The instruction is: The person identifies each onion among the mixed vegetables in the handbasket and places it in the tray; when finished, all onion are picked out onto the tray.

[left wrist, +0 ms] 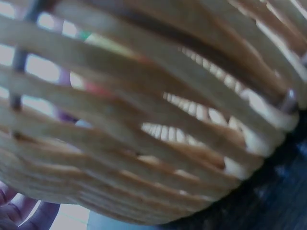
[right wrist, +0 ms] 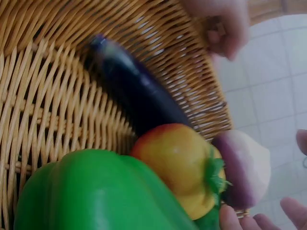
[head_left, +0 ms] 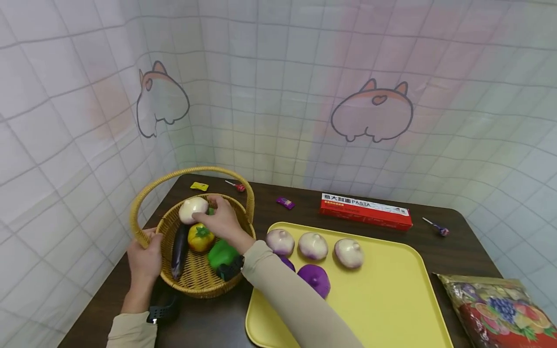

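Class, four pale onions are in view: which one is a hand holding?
The onion in the basket, gripped by the right hand; the other three lie untouched on the yellow tray.

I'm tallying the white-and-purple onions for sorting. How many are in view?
4. One onion is in the wicker basket, held by the right hand. Three onions sit in a row on the yellow tray. The sleeve may hide more.

Dark brown table (head_left: 391,215) against cartoon-printed white tiled walls (head_left: 278,87).
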`<state>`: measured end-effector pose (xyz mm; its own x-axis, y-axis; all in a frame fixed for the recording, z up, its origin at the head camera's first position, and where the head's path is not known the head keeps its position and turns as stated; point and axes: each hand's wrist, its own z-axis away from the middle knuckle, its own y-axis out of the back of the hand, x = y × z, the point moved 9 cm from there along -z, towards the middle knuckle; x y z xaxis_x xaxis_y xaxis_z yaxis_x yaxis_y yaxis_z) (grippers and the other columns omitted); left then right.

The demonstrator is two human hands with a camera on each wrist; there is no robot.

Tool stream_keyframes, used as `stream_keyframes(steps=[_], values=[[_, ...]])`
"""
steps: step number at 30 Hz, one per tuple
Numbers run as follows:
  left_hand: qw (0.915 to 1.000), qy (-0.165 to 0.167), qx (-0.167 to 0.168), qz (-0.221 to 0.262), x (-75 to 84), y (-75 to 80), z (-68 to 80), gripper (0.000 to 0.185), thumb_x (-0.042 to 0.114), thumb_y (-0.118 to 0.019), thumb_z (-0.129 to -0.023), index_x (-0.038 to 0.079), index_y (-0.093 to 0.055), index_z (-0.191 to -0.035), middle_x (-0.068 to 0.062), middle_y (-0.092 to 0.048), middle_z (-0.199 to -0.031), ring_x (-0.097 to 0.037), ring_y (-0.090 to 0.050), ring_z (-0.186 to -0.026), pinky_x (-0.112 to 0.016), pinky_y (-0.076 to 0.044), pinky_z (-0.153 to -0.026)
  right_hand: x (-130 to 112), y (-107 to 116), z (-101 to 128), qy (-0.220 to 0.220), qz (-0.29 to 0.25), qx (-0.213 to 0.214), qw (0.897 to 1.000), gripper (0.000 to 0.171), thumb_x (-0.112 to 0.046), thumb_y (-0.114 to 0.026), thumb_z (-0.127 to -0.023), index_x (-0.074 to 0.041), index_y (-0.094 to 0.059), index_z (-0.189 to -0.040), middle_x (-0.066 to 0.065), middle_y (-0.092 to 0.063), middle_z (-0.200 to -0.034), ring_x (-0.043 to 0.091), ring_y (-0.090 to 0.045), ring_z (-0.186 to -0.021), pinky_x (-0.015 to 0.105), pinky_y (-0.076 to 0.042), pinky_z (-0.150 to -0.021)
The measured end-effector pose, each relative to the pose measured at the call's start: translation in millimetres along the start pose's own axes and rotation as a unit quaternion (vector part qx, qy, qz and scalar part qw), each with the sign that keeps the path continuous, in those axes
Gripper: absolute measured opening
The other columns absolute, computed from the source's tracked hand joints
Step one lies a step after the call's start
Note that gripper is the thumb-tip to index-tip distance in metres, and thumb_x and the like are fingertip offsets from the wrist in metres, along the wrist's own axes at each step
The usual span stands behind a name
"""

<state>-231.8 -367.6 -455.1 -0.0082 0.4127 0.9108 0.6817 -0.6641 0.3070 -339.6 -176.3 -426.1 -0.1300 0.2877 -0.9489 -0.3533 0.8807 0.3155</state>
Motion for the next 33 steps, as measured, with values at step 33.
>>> stream_keyframes(steps=[33], values=[[0.9967, -0.052, 0.028, -0.056, 5.9, 5.4, -0.1, 0.046, 0.038, -0.051, -0.101, 0.003, -0.053, -0.071, -0.008, -0.049, -0.069, -0.019, -0.043, -0.064, -0.032, -0.032, -0.063, -6.1, -59.3, -4.1, 0.126, 0.161, -0.134, 0.97, 0.078, -0.039, -0.079, -0.08, -0.021, -0.043, -0.147, 0.006, -0.049, -0.128, 0.009, -0.048, -0.102, 0.019, -0.044, -0.081]])
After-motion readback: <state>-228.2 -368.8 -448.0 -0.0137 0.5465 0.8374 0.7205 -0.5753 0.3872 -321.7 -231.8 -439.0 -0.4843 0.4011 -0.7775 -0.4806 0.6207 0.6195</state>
